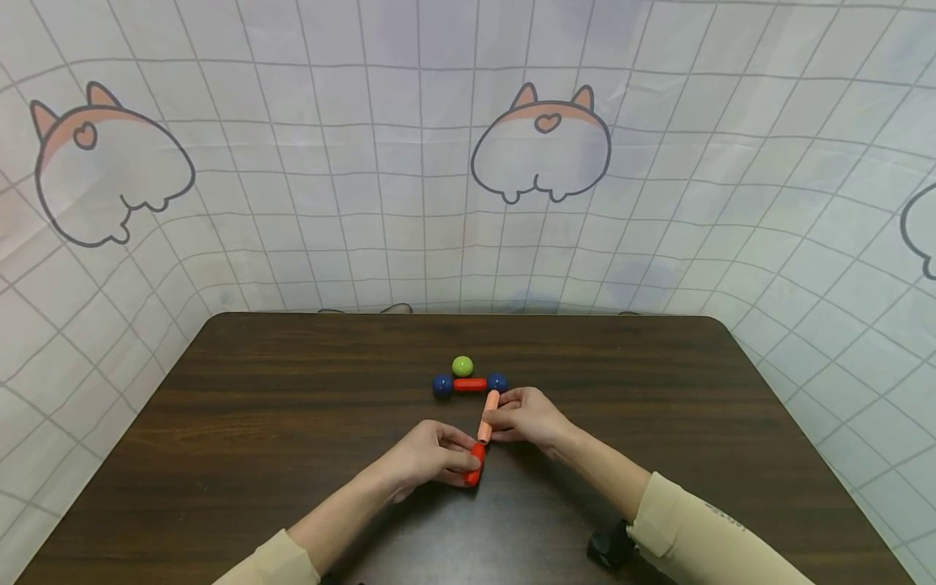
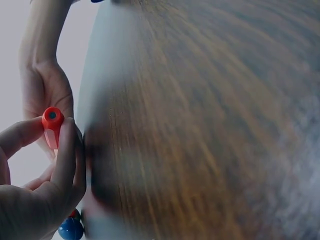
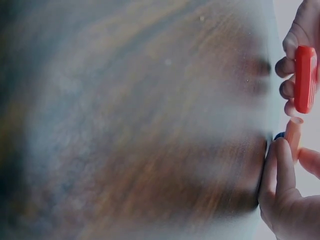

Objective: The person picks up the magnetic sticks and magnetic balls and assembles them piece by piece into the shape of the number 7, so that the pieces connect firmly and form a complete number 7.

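Note:
My left hand pinches a red magnetic rod between thumb and fingers; its round end with a dark centre faces the left wrist camera. A peach-coloured rod is pinched by my right hand. The two rods stand nearly end to end, with a small gap between them in the right wrist view. Beyond the peach rod's far end sits a blue ball; whether they touch I cannot tell. A second red rod lies between that ball and another blue ball. Behind this row is a green ball.
The dark wooden table spreads to both sides of the hands. A white grid-patterned curtain hangs behind and around it. Near the right sleeve there is a black object at the wrist side.

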A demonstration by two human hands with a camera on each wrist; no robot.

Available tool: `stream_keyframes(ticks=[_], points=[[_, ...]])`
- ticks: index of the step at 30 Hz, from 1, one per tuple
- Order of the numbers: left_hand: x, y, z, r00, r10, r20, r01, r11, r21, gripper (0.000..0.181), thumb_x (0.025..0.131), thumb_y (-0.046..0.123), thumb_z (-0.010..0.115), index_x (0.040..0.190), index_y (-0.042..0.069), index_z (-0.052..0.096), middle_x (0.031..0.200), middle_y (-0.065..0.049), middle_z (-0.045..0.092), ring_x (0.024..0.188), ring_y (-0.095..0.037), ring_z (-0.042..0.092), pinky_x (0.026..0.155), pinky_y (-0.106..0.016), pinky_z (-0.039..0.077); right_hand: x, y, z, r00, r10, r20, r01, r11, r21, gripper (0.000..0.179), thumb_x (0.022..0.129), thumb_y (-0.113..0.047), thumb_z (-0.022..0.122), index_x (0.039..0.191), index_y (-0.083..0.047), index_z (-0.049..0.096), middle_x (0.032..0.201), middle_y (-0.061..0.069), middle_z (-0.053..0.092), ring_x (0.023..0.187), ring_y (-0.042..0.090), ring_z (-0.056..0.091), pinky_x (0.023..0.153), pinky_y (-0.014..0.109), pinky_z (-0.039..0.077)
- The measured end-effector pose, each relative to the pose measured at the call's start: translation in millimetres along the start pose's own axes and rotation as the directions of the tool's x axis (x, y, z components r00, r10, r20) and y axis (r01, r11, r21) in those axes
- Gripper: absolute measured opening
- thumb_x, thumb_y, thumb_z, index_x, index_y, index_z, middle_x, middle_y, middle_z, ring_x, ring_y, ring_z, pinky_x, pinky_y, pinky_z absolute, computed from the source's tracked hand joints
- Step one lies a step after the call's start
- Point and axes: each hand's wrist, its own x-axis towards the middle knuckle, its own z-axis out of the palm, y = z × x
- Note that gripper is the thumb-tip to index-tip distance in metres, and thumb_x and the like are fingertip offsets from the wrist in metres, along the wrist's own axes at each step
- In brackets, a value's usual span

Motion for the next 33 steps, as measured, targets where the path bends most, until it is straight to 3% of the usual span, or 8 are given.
stream_keyframes(ticks=[13, 25, 33], points=[[2.7, 0.1, -0.7, 1.000, -0.009, -0.010, 0.008, 0.998, -0.069, 0.039, 0.093, -0.003, 0.071, 0.128, -0.013, 0.057, 0.102, -0.015, 0.071, 0.089, -0.022, 0.071, 0.081, -0.041, 0.059, 1.5, -0.5, 0.2, 1.000, 0.015, -0.026, -0.015, 1.000, 0.014, 0.042, 0.097, -0.002, 0.070, 0.129, 0.015, 0.049, 0.103, 0.019, 0.068, 0.084, 0.019, 0.070, 0.081, 0.037, 0.059], [2.3, 3.3, -3.0, 0.999, 0.002, -0.035, -0.004, 0.998, -0.055, 0.039, 0.093, -0.002, 0.072, 0.127, -0.010, 0.057, 0.101, -0.016, 0.070, 0.087, -0.023, 0.072, 0.082, -0.041, 0.059, 0.3, -0.5, -0.8, 1.000, 0.001, -0.013, -0.001, 1.000, 0.010, 0.042, 0.096, -0.002, 0.070, 0.128, 0.016, 0.049, 0.102, 0.018, 0.068, 0.084, 0.019, 0.070, 0.081, 0.036, 0.059], [3.6, 6.0, -7.6, 0.990, 0.085, -0.114, -0.085, 0.996, 0.002, 0.031, 0.095, 0.003, 0.071, 0.121, -0.010, 0.061, 0.104, -0.014, 0.068, 0.090, -0.024, 0.068, 0.083, -0.039, 0.059, 0.3, 0.8, -1.2, 1.000, -0.004, -0.009, 0.004, 1.000, 0.003, 0.043, 0.096, -0.002, 0.070, 0.129, 0.016, 0.048, 0.104, 0.019, 0.068, 0.085, 0.020, 0.070, 0.082, 0.037, 0.059]])
